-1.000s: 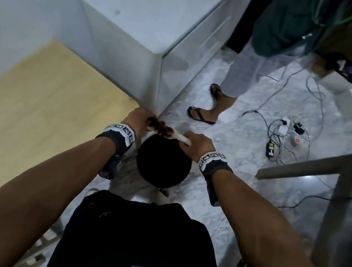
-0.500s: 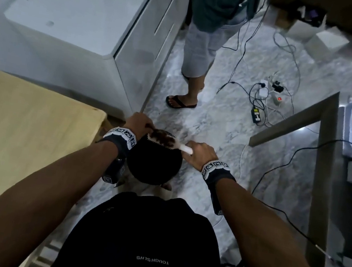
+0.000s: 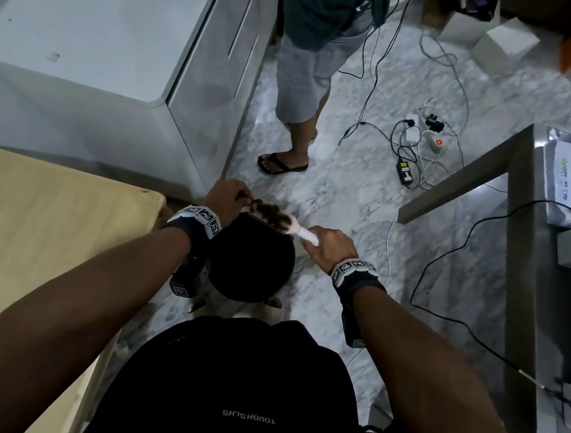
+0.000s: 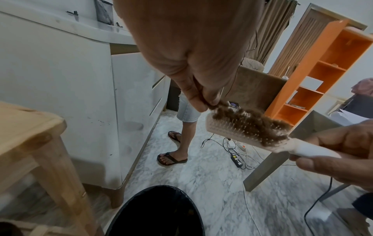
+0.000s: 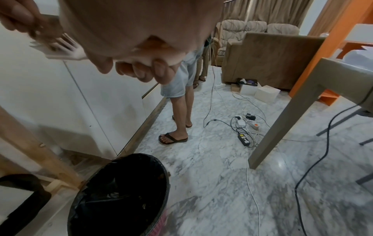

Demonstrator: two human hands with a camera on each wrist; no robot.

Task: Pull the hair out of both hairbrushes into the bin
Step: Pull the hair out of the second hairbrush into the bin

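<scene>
A white hairbrush (image 4: 232,130) (image 3: 288,226) matted with brown hair (image 4: 248,123) (image 3: 270,211) hangs over the black-lined bin (image 3: 249,270) (image 5: 121,196) (image 4: 157,212). My right hand (image 3: 324,246) (image 5: 139,67) grips its handle (image 4: 315,150). My left hand (image 3: 229,196) (image 4: 203,100) pinches the end of the hair clump at the tip of the brush. In the right wrist view only the brush's back edge and bristles (image 5: 62,51) show. No second brush is in view.
A wooden table (image 3: 28,250) stands to the left of the bin, a white cabinet (image 3: 117,40) beyond it. A person in flip-flops (image 3: 285,164) stands a step ahead. Cables and a power strip (image 3: 423,141) lie on the marble floor. A grey table (image 3: 522,224) is at right.
The head view has swung and the scene has shifted in frame. Both hands stay over the bin with the brush; the left fingers have closed on the hair at the brush's tip.
</scene>
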